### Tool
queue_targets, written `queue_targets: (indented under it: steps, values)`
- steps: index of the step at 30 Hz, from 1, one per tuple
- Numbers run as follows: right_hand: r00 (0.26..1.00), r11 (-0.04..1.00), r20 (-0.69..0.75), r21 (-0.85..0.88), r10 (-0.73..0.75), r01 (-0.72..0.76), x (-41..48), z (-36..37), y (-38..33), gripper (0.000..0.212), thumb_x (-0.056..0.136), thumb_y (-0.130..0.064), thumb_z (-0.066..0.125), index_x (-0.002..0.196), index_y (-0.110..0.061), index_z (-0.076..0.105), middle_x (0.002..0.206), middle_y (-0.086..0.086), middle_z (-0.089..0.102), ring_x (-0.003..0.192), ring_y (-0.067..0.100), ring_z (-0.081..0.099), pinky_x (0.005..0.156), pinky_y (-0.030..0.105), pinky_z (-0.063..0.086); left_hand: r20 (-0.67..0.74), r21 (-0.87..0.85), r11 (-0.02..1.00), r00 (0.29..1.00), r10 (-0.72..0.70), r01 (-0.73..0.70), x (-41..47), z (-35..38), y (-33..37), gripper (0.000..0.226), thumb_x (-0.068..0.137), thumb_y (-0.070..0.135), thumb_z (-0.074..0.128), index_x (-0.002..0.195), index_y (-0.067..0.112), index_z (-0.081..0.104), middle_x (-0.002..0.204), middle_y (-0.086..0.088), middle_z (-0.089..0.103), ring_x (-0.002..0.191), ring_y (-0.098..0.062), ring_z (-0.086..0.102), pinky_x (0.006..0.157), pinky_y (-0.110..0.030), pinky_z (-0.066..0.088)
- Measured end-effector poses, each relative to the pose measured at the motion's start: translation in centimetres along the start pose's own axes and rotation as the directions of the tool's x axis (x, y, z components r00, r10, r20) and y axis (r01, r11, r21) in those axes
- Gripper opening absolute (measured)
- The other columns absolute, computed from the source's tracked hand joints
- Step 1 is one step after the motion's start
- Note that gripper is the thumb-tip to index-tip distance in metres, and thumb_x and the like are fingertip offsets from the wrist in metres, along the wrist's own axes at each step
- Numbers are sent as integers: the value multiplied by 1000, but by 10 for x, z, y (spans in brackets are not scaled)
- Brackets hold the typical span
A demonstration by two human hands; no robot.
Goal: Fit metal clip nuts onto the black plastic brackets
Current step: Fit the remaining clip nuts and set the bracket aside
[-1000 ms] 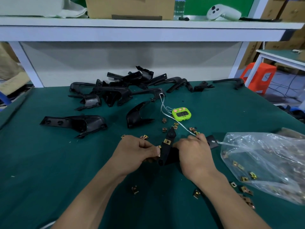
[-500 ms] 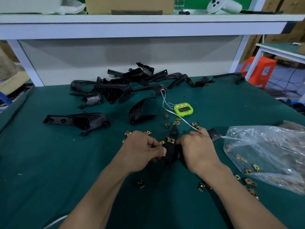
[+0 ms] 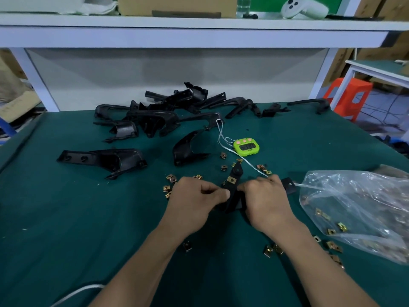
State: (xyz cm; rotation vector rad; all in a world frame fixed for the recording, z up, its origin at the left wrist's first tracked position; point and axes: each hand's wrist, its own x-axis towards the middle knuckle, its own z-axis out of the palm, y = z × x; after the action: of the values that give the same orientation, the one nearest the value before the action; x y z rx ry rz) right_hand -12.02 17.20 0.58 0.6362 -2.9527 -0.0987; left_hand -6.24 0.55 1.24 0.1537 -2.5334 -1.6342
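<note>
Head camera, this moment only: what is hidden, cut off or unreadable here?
Head view: the lower part of the bracket is covered by the right hand.
Head view: what, if anything, the left hand pinches against it is hidden by its own curled fingers.
Head view: the digits on the green timer are too small to read.
Head view: the plastic bag is cut off by the right edge, and its film blurs the contents.

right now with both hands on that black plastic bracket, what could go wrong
The left hand and right hand grip the black plastic bracket close to its fitted brass-coloured metal clip nut; a slip might knock it askew. The white cord of the green timer reaches the right hand and could snag. Loose clip nuts by both forearms may be swept away.
</note>
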Motion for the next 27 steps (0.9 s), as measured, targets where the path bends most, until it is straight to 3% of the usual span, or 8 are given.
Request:
queue_targets:
  steps: [4, 9, 11, 15, 20, 23, 27]
  values:
    - [994, 989, -39, 107, 107, -102, -1, 2, 3, 21, 76, -17, 61, 91, -31, 64, 82, -4, 67, 91, 20, 64, 76, 33, 25, -73, -5, 998, 996, 59, -59, -7, 15, 0, 16, 82, 40, 78, 70, 30, 75, 52, 15, 57, 49, 0, 43, 46, -15, 34]
    - [991, 991, -77, 88, 110, -103, -2, 4, 2, 19, 77, -18, 62, 91, -31, 62, 82, -4, 68, 88, 20, 66, 76, 34, 28, -241, 149, 983, 960, 140, -105, -14, 26, 1, 6, 85, 40, 76, 88, 35, 75, 65, 14, 67, 60, -9, 58, 55, -25, 48]
    - [992, 993, -85, 72, 96, -90, -2, 5, 0, 20, 77, -17, 63, 91, -31, 61, 81, -4, 67, 88, 20, 65, 77, 34, 28, -272, 188, 974, 946, 175, -126, -15, 26, 1, 9, 85, 40, 75, 94, 40, 75, 66, 18, 66, 62, -8, 58, 56, -21, 45]
    - [992, 992, -77, 87, 99, -92, -2, 7, -2, 18, 75, -15, 64, 83, -30, 57, 79, -6, 66, 86, 17, 65, 76, 33, 26, -255, 348, 918, 923, 288, -190, -15, 26, -5, 13, 89, 46, 68, 84, 35, 69, 51, 10, 52, 51, -13, 50, 48, -23, 37]
    - [993, 992, -67, 83, 101, -96, -2, 4, 0, 21, 75, -13, 63, 87, -30, 58, 84, -5, 67, 89, 18, 65, 81, 33, 33, -217, 319, 929, 940, 264, -187, -11, 25, -5, 23, 89, 40, 72, 71, 39, 58, 50, 11, 47, 49, -11, 43, 49, -25, 38]
    - [994, 995, -75, 64, 83, -78, -2, 5, 1, 25, 73, -11, 62, 89, -30, 60, 83, -6, 67, 89, 18, 65, 77, 32, 27, -223, 302, 934, 938, 266, -192, -12, 26, -7, 21, 87, 44, 68, 75, 28, 63, 55, 8, 52, 51, -13, 45, 52, -30, 42]
    - [996, 996, -65, 67, 55, -51, -1, 4, 2, 38, 73, -11, 63, 104, -33, 64, 87, -5, 69, 92, 18, 65, 85, 31, 33, -206, 287, 936, 941, 267, -203, -9, 25, -8, 21, 89, 43, 70, 76, 28, 63, 57, 10, 55, 55, -12, 49, 52, -27, 37]
